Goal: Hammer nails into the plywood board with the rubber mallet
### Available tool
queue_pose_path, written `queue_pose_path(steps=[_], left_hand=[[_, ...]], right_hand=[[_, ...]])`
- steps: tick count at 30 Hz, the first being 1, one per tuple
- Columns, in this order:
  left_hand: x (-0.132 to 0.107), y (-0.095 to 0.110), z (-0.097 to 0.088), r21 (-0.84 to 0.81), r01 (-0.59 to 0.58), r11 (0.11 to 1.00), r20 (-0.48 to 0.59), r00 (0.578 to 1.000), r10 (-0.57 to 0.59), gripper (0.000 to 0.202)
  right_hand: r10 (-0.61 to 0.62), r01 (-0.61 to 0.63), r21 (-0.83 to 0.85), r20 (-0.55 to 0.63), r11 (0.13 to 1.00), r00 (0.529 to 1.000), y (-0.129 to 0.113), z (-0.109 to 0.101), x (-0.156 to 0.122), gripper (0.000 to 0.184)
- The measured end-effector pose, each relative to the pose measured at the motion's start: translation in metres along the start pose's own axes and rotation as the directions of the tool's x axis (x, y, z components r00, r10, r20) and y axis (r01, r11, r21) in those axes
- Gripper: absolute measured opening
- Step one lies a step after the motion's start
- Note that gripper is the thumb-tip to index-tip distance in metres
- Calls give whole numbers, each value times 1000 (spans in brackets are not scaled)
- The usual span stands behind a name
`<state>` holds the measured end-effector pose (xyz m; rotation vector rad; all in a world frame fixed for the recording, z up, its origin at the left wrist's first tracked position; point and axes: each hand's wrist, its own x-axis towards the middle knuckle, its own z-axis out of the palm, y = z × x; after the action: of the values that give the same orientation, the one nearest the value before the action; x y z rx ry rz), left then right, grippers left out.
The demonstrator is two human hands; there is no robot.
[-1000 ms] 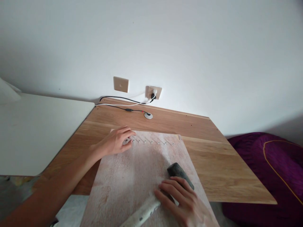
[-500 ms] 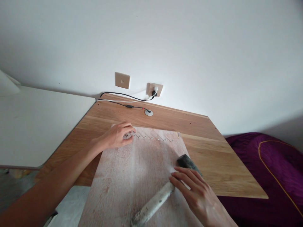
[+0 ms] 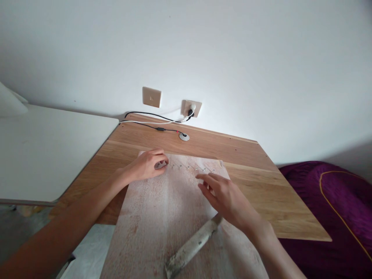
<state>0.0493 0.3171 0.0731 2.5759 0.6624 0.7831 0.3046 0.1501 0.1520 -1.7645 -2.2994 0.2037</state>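
A whitewashed wooden board (image 3: 162, 217) lies on a wooden desk (image 3: 255, 193). A row of several small nails (image 3: 188, 168) stands along its far edge. My left hand (image 3: 148, 164) rests at the left end of that row, fingers curled round a small grey thing I cannot make out. My right hand (image 3: 223, 193) hovers over the board just short of the nails, fingers stretched out and holding nothing. A hammer lies on the board under my right wrist; its pale, worn handle (image 3: 192, 248) shows, its head hidden by the hand.
A white tabletop (image 3: 43, 155) adjoins the desk on the left. Black and white cables (image 3: 151, 124) run from a wall socket (image 3: 190, 108) to a grommet (image 3: 184, 136). A purple cushion (image 3: 334, 209) sits to the right, beside the desk.
My right hand has let go of the hammer and moved forward toward the row of nails. The hammer stays on the board. My left hand has closed a little at the row's left end.
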Motion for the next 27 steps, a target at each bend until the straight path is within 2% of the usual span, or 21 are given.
queue_pose_path(steps=[2,4,8,16,27], left_hand=[[0,1,0,5,0,1000,0,1000,0,13],[0,2,-1,11,5,1000,-3,1000,-5,13],[-1,3,0,20,-4,1000,-13,1000,5,11],[-1,4,0,24,-7,1000,-4,1000,7,12],[1,1,2,36,-41,999,-36,998,43,10]], right_hand=[[66,-64,-77,32,995,997,-3,13,27,24],[114,-111,-143,10,983,993,-5,27,50,20],[126,-129,-162,-27,978,992,-13,48,76,21],[72,-95,-199,-121,975,990,-14,55,77,21],[131,-152,-221,-106,963,986,-14,57,78,27]])
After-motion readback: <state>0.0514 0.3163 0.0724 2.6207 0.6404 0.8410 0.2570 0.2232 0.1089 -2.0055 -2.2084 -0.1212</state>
